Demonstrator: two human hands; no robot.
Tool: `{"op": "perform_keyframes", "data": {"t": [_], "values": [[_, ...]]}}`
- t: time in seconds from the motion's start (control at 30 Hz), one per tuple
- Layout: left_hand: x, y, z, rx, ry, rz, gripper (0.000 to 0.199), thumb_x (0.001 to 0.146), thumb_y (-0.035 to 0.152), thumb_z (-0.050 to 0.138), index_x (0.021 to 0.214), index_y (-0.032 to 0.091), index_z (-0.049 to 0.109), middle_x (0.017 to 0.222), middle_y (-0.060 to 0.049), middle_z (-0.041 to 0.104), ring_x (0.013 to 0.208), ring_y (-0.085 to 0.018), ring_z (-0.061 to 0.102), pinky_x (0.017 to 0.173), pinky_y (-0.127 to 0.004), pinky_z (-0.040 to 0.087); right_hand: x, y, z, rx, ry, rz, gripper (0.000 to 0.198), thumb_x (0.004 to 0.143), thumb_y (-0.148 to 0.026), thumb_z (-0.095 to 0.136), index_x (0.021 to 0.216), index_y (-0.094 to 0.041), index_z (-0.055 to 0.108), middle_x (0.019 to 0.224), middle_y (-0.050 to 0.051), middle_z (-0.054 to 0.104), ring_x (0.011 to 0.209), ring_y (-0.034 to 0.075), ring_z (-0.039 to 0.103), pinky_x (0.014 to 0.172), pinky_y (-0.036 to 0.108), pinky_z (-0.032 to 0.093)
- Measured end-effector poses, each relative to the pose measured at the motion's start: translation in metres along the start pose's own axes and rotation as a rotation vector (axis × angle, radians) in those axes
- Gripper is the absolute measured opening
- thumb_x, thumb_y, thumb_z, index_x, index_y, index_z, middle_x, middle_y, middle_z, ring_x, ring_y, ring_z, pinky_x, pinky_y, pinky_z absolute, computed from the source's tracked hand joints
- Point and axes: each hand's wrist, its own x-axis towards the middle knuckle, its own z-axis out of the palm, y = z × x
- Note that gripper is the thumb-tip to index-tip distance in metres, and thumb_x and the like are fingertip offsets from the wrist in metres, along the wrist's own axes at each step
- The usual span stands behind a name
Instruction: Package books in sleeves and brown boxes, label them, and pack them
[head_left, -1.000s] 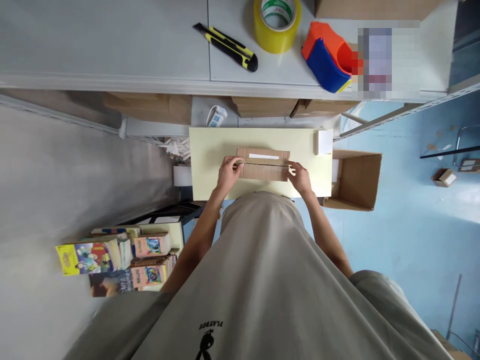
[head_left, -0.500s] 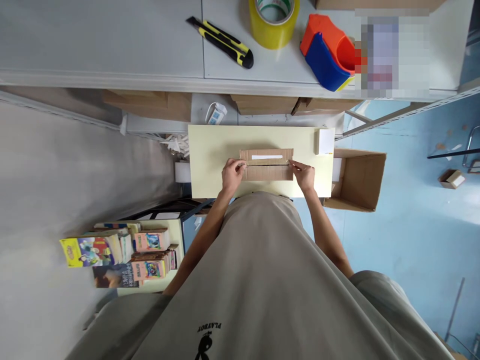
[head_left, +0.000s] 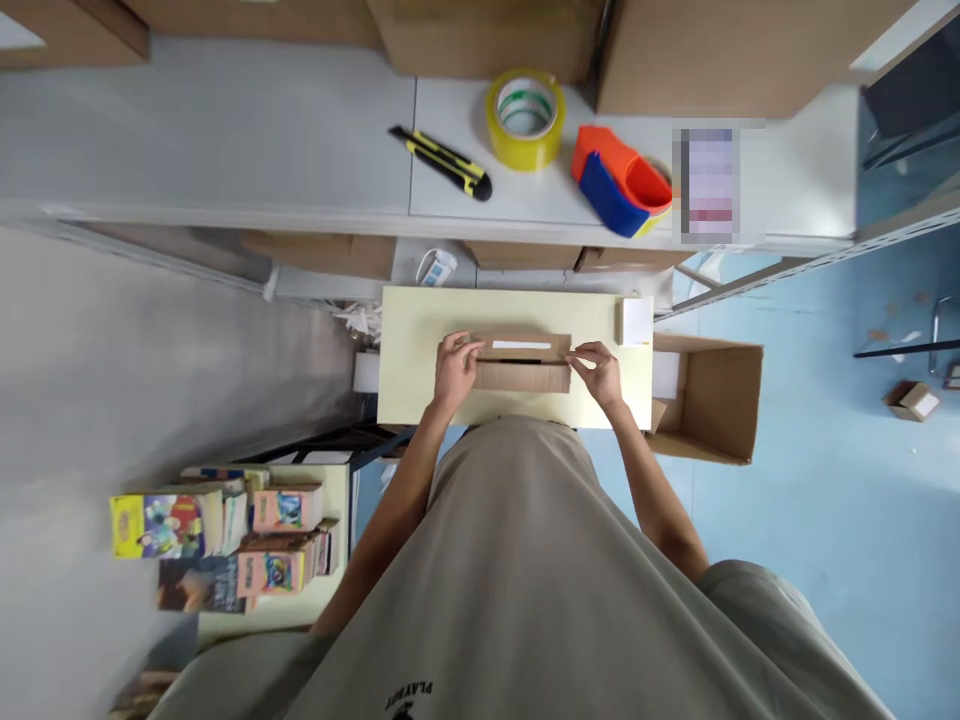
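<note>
A small brown cardboard box lies on the pale yellow tabletop in front of my body. Its two top flaps meet along a lengthwise seam, where a dark gap shows in the middle. A white strip runs along the far flap. My left hand pinches the box at the left end of the seam. At the right end, my right hand has thumb and forefinger closed on the flap edge. What lies inside the box is hidden.
A small white box sits at the table's right corner. On the grey shelf beyond are a utility knife, yellow tape roll and orange-blue tape dispenser. An open carton stands right, books left.
The head view has tilted up, so everything sits lower in the picture. The dark gap between the flaps looks wider in the middle. Both hands stay at the box's ends.
</note>
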Motion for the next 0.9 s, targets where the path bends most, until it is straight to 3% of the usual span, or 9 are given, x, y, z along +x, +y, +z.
{"op": "perform_keyframes", "data": {"t": [0.13,0.23,0.37,0.5,0.6,0.7,0.8,0.9], "values": [[0.043,0.061,-0.018,-0.032,0.106,0.216,0.027,0.117,0.027,0.062,0.122,0.026,0.088,0.147,-0.014,0.078,0.147,-0.035,0.072,0.135,-0.058,0.058,0.051,-0.062,-0.05,-0.178,0.222,-0.341,0.045,0.121,-0.059,0.064,0.143,-0.027,0.086,0.139,0.018,0.078,0.138,0.041,0.076,0.127,0.064,0.064],[0.08,0.125,-0.032,-0.114,0.168,0.42,0.024,0.121,0.036,0.065,0.128,0.029,0.087,0.147,-0.009,0.08,0.145,-0.032,0.074,0.135,-0.057,0.058,0.109,-0.107,-0.081,-0.317,0.334,-0.468,0.055,0.125,-0.063,0.053,0.16,-0.025,0.071,0.16,0.021,0.068,0.16,0.048,0.063,0.133,0.079,0.054],[0.113,0.2,-0.038,-0.226,0.228,0.598,0.029,0.124,0.044,0.063,0.128,0.028,0.087,0.143,-0.009,0.082,0.145,-0.031,0.076,0.133,-0.057,0.06,0.187,-0.13,-0.084,-0.381,0.309,-0.498,0.053,0.126,-0.058,0.054,0.157,-0.016,0.065,0.159,0.027,0.068,0.163,0.053,0.06,0.133,0.088,0.047],[0.114,0.225,-0.026,-0.319,0.201,0.616,0.037,0.124,0.055,0.062,0.125,0.027,0.087,0.138,-0.01,0.083,0.14,-0.032,0.079,0.13,-0.058,0.062,0.216,-0.127,-0.073,-0.369,0.305,-0.493,0.045,0.126,-0.048,0.054,0.152,-0.012,0.066,0.152,0.029,0.072,0.156,0.052,0.066,0.136,0.089,0.044],[0.091,0.21,-0.01,-0.41,0.172,0.534,0.039,0.123,0.06,0.064,0.127,0.027,0.085,0.134,-0.011,0.086,0.133,-0.03,0.083,0.126,-0.054,0.065,0.187,-0.122,-0.071,-0.317,0.284,-0.468,0.05,0.127,-0.056,0.048,0.154,-0.018,0.065,0.156,0.026,0.072,0.153,0.049,0.069,0.13,0.082,0.054],[0.048,0.185,0.006,-0.537,0.129,0.383,0.04,0.121,0.062,0.067,0.132,0.026,0.08,0.133,-0.012,0.087,0.126,-0.027,0.085,0.117,-0.046,0.069,0.122,-0.112,-0.062,-0.18,0.218,-0.393,0.059,0.125,-0.073,0.044,0.152,-0.025,0.065,0.145,0.019,0.076,0.141,0.044,0.075,0.119,0.072,0.065],[-0.003,0.16,0.017,-0.647,0.095,0.259,0.041,0.117,0.064,0.074,0.133,0.027,0.076,0.132,-0.012,0.087,0.123,-0.025,0.086,0.113,-0.043,0.072,0.048,-0.099,-0.035,0.033,0.078,-0.279,0.064,0.115,-0.088,0.057,0.134,-0.028,0.069,0.116,0.011,0.08,0.113,0.034,0.078,0.104,0.052,0.07],[-0.045,0.137,0.021,-0.708,0.084,0.161,0.042,0.113,0.065,0.079,0.124,0.025,0.076,0.123,-0.011,0.087,0.116,-0.024,0.087,0.109,-0.041,0.073,-0.011,-0.089,-0.001,0.263,-0.069,-0.133,0.069,0.105,-0.095,0.068,0.124,-0.028,0.069,0.112,0.009,0.08,0.103,0.029,0.076,0.098,0.045,0.069]]}}
